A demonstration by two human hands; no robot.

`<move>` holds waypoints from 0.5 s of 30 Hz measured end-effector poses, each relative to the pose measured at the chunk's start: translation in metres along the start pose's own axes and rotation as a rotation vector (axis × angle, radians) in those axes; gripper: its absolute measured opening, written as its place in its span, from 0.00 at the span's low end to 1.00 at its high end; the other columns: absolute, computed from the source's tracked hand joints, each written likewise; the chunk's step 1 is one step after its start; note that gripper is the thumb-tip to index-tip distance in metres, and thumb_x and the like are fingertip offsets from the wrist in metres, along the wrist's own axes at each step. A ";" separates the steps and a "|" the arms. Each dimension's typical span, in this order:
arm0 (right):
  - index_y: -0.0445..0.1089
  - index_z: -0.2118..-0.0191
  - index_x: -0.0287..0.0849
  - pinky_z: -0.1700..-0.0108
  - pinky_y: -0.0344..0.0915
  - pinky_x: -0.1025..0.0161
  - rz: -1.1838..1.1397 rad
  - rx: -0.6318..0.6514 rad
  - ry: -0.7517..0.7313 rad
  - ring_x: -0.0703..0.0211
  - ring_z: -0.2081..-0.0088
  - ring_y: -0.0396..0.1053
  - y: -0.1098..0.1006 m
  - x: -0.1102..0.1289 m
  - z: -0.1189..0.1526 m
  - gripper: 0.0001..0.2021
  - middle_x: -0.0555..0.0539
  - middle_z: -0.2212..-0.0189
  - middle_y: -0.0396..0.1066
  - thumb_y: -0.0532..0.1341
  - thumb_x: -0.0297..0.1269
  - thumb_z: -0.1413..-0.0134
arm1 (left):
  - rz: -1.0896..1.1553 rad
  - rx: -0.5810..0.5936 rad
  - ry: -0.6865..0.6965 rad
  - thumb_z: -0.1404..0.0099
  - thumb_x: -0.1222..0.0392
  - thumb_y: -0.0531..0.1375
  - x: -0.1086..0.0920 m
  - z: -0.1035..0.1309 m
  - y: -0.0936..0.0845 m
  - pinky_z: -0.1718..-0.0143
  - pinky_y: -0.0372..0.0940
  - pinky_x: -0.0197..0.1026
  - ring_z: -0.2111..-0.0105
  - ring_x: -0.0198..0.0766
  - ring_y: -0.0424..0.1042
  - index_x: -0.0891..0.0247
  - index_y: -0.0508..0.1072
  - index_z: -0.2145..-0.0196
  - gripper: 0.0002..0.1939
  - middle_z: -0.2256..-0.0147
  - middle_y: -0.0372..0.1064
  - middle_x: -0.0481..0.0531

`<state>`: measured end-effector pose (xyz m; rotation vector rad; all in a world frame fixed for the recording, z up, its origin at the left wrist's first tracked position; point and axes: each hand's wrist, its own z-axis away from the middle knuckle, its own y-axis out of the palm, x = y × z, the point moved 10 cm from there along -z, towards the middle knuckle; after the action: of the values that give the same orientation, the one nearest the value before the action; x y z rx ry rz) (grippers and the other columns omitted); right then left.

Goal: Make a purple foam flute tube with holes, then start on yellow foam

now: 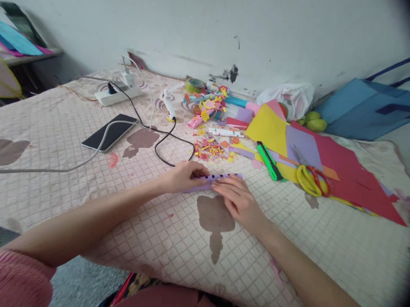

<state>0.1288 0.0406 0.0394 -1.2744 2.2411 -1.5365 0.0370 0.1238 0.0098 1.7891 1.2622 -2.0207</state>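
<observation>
Mid-frame in the head view, a dotted purple paper strip (208,185) is held low over the worktop (147,241). It's pinched by the left hand (181,177); the right hand (242,201) is laid along it, grip clenched or not can't be told. Likely light, soft, easily creased: best taken gently by its ends. Worktop is cloth-covered, littered with paper scraps (210,149) above centre. Scuffed wall (183,30) at top, grey floor (80,284) lower left.

Phone (112,133) left of hands (181,177) (scissors (308,168) right)
</observation>
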 end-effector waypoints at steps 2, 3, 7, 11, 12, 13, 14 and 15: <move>0.66 0.46 0.45 0.39 0.56 0.45 0.001 -0.002 0.002 0.55 0.46 0.65 0.000 0.000 0.000 0.21 0.47 0.51 0.72 0.52 0.21 0.42 | 0.061 0.055 0.007 0.38 0.57 0.59 -0.001 0.001 0.000 0.62 0.66 0.37 0.64 0.36 0.72 0.68 0.73 0.56 0.15 0.62 0.74 0.56; 0.66 0.46 0.45 0.39 0.55 0.45 0.002 -0.001 0.004 0.55 0.46 0.65 0.000 0.000 0.000 0.21 0.47 0.51 0.73 0.52 0.21 0.42 | 0.083 0.088 0.010 0.38 0.57 0.59 -0.002 0.002 0.000 0.61 0.66 0.38 0.62 0.36 0.72 0.68 0.72 0.56 0.15 0.60 0.74 0.56; 0.66 0.46 0.44 0.39 0.56 0.45 0.007 0.007 0.008 0.55 0.46 0.65 0.001 0.000 0.000 0.21 0.47 0.51 0.73 0.52 0.21 0.43 | 0.001 0.144 0.015 0.41 0.59 0.61 -0.005 0.004 -0.004 0.64 0.65 0.35 0.64 0.35 0.71 0.66 0.72 0.55 0.16 0.61 0.74 0.54; 0.66 0.46 0.45 0.39 0.55 0.45 0.015 0.020 0.003 0.55 0.46 0.65 0.003 0.000 0.000 0.22 0.47 0.50 0.72 0.52 0.21 0.43 | -0.163 0.111 0.050 0.42 0.60 0.62 -0.008 0.004 -0.007 0.68 0.63 0.34 0.68 0.33 0.69 0.65 0.74 0.56 0.15 0.64 0.73 0.52; 0.66 0.46 0.45 0.39 0.55 0.45 0.015 0.021 0.000 0.55 0.46 0.65 0.003 0.000 0.000 0.22 0.47 0.50 0.72 0.52 0.21 0.43 | -0.182 0.110 0.058 0.42 0.60 0.62 -0.009 0.004 -0.007 0.68 0.63 0.34 0.68 0.33 0.69 0.65 0.74 0.56 0.15 0.65 0.73 0.52; 0.66 0.46 0.44 0.39 0.55 0.45 0.014 0.021 -0.002 0.55 0.46 0.65 0.003 0.000 0.000 0.22 0.47 0.50 0.72 0.52 0.21 0.43 | -0.189 0.110 0.063 0.42 0.60 0.62 -0.010 0.004 -0.007 0.68 0.62 0.34 0.69 0.32 0.68 0.65 0.74 0.56 0.15 0.65 0.73 0.52; 0.66 0.46 0.44 0.39 0.55 0.45 0.013 0.020 -0.004 0.55 0.46 0.65 0.003 0.000 0.000 0.21 0.47 0.50 0.72 0.52 0.21 0.43 | -0.187 0.110 0.065 0.41 0.59 0.62 -0.011 0.005 -0.007 0.69 0.62 0.34 0.69 0.32 0.68 0.65 0.73 0.56 0.15 0.64 0.73 0.53; 0.66 0.46 0.44 0.39 0.55 0.45 0.012 0.017 -0.005 0.55 0.46 0.65 0.003 0.000 0.000 0.21 0.47 0.50 0.72 0.52 0.21 0.43 | -0.180 0.113 0.065 0.41 0.59 0.61 -0.011 0.006 -0.008 0.68 0.63 0.34 0.69 0.32 0.68 0.65 0.73 0.55 0.15 0.64 0.73 0.53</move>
<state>0.1278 0.0410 0.0370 -1.2563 2.2236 -1.5432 0.0304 0.1203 0.0233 1.8663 1.4007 -2.1851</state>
